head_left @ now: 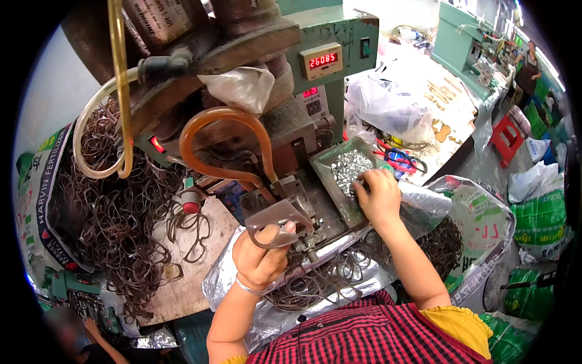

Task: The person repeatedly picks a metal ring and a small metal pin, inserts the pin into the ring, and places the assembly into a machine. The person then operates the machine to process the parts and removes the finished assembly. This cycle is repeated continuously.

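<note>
My left hand (260, 258) is closed on a brown, see-through eyeglass frame (276, 215), thumb and fingers pinching its near rim. The frame is held at the metal fixture (290, 188) of a green and grimy bench machine (339, 27). To the right, my right hand (382, 197) reaches over a dark metal tray (323, 165) heaped with small shiny metal parts (350, 173). Its thumb and forefinger are drawn together at the edge of the heap; whatever may be between the fingertips is too small to make out. A thick orange hose (227, 115) loops above the fixture.
Many brown eyeglass frames (115, 212) are piled at left on the wooden table (163, 297), more on silver sheeting (221, 273) before me. A clear plastic bag (388, 106) and cables lie behind the tray. Sacks (536, 233) stand at right; another person (527, 73) stands far off.
</note>
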